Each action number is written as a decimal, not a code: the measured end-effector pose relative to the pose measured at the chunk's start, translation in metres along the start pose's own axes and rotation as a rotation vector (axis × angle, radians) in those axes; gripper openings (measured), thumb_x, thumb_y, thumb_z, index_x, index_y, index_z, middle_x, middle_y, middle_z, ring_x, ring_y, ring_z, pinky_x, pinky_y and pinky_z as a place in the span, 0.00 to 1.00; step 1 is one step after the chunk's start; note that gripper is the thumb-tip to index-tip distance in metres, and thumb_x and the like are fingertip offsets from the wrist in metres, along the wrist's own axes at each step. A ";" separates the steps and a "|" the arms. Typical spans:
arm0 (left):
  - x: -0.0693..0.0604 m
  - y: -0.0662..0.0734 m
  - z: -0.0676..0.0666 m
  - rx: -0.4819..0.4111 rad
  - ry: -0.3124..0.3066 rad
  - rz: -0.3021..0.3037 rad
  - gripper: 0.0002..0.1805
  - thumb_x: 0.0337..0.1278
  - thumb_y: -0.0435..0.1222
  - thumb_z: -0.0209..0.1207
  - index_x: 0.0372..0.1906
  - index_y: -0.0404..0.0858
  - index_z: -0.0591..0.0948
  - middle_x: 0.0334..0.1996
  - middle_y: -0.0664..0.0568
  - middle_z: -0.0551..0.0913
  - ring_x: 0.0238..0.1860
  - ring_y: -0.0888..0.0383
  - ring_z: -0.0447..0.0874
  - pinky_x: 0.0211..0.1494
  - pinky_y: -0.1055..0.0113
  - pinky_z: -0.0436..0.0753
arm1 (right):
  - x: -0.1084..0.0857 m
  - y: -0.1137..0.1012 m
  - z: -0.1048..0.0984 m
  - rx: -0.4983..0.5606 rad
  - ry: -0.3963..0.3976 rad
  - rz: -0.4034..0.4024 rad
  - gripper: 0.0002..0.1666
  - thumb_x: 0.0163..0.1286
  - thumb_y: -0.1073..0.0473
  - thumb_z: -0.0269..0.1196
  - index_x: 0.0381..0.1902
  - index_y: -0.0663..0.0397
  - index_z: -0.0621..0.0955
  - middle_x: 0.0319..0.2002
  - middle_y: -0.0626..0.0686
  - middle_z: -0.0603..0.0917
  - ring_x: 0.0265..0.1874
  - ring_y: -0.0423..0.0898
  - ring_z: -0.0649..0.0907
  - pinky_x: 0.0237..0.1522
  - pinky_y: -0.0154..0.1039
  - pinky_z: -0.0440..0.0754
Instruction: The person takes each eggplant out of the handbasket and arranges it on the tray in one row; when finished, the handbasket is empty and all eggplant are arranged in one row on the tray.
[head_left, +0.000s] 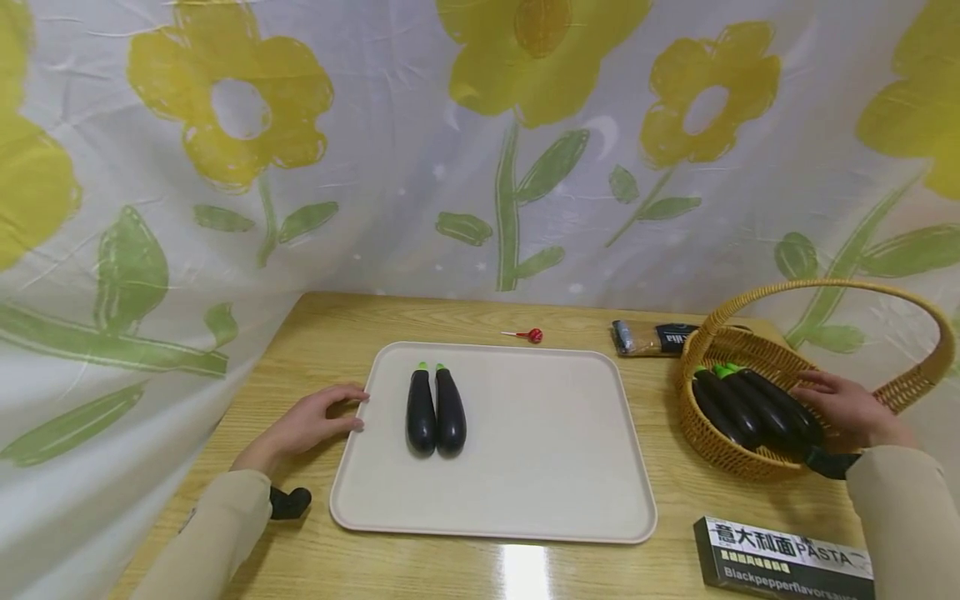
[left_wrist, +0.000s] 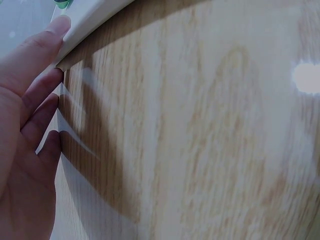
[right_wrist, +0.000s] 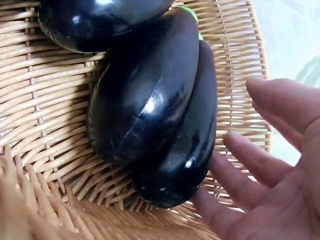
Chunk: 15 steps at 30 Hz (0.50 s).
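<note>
The head camera looks forward and down from above the near side of the table (head_left: pixel 420 567), far enough back to fit the whole tray (head_left: pixel 540 442) in the lower middle, with the curtain (head_left: pixel 390 208) across the upper half. The left wrist camera faces the table closely, the left hand (left_wrist: pixel 27 130) along its left edge; it shares that hand and the tray's rim, upper left, with the head view. The right wrist camera looks closely into the basket (right_wrist: pixel 55 115); its eggplants (right_wrist: pixel 150 95) and the right hand (right_wrist: pixel 280 175) also appear at the head view's right.
</note>
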<state>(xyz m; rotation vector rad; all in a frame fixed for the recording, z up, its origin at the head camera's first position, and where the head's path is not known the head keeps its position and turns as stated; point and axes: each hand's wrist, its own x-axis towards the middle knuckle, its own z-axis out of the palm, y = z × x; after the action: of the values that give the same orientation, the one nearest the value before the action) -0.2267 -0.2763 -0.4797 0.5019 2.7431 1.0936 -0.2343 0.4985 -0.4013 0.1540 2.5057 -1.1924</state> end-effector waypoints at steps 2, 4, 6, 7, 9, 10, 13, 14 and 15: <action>0.000 0.001 -0.001 0.005 -0.003 -0.011 0.25 0.61 0.46 0.65 0.60 0.41 0.78 0.66 0.38 0.70 0.69 0.37 0.62 0.69 0.39 0.60 | 0.001 0.000 0.001 0.091 -0.037 0.011 0.39 0.81 0.52 0.44 0.71 0.75 0.42 0.49 0.66 0.76 0.40 0.48 0.81 0.41 0.50 0.84; 0.000 0.002 -0.001 0.010 -0.006 -0.018 0.25 0.61 0.46 0.64 0.60 0.42 0.78 0.67 0.38 0.70 0.69 0.37 0.62 0.69 0.38 0.60 | 0.002 -0.001 0.002 0.145 -0.065 0.024 0.39 0.80 0.53 0.45 0.71 0.74 0.41 0.46 0.56 0.77 0.38 0.46 0.81 0.42 0.50 0.84; 0.000 0.003 -0.002 0.015 -0.007 -0.022 0.25 0.61 0.47 0.64 0.60 0.42 0.78 0.67 0.38 0.70 0.69 0.37 0.62 0.69 0.38 0.60 | 0.003 -0.001 0.000 0.121 -0.078 0.032 0.40 0.80 0.53 0.45 0.71 0.75 0.42 0.48 0.60 0.77 0.40 0.47 0.81 0.43 0.51 0.84; 0.000 0.003 -0.002 0.018 -0.007 -0.021 0.25 0.61 0.47 0.64 0.60 0.42 0.78 0.66 0.38 0.70 0.69 0.37 0.62 0.69 0.38 0.60 | 0.003 -0.001 -0.001 0.088 -0.082 0.034 0.40 0.80 0.52 0.45 0.71 0.76 0.42 0.50 0.64 0.76 0.41 0.48 0.80 0.42 0.51 0.84; 0.000 0.003 -0.002 0.022 -0.006 -0.019 0.25 0.60 0.46 0.65 0.60 0.41 0.78 0.66 0.38 0.70 0.69 0.37 0.62 0.69 0.38 0.60 | 0.005 -0.001 -0.002 0.055 -0.082 0.043 0.40 0.80 0.51 0.45 0.71 0.77 0.43 0.54 0.71 0.73 0.43 0.50 0.80 0.42 0.50 0.83; 0.000 0.003 -0.002 0.022 -0.005 -0.017 0.25 0.60 0.46 0.65 0.60 0.41 0.78 0.66 0.38 0.71 0.69 0.37 0.62 0.69 0.38 0.60 | 0.007 -0.001 -0.003 0.030 -0.079 0.040 0.40 0.80 0.52 0.44 0.71 0.77 0.44 0.56 0.74 0.71 0.44 0.51 0.79 0.42 0.49 0.83; 0.000 0.002 -0.002 0.019 -0.004 -0.009 0.24 0.60 0.46 0.65 0.59 0.41 0.78 0.66 0.38 0.71 0.69 0.37 0.63 0.70 0.38 0.59 | 0.010 0.000 -0.003 -0.074 -0.055 -0.005 0.37 0.81 0.53 0.43 0.69 0.81 0.48 0.57 0.77 0.71 0.45 0.53 0.80 0.41 0.45 0.83; 0.000 0.002 -0.002 0.017 -0.003 -0.008 0.24 0.60 0.46 0.65 0.59 0.41 0.78 0.66 0.38 0.71 0.69 0.37 0.63 0.70 0.38 0.59 | 0.012 0.000 -0.003 -0.100 -0.045 -0.023 0.36 0.81 0.53 0.42 0.69 0.82 0.49 0.57 0.79 0.70 0.47 0.57 0.80 0.42 0.44 0.83; 0.000 0.001 -0.001 0.014 -0.003 -0.006 0.24 0.60 0.45 0.65 0.59 0.41 0.78 0.66 0.38 0.71 0.69 0.37 0.63 0.70 0.38 0.59 | 0.013 -0.001 -0.003 -0.133 -0.031 -0.035 0.36 0.81 0.52 0.41 0.69 0.82 0.50 0.58 0.80 0.68 0.49 0.60 0.79 0.42 0.44 0.83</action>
<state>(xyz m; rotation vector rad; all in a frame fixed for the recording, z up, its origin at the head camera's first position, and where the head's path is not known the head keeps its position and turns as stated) -0.2271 -0.2761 -0.4777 0.4965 2.7499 1.0723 -0.2470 0.4993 -0.4038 0.0576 2.5597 -1.0293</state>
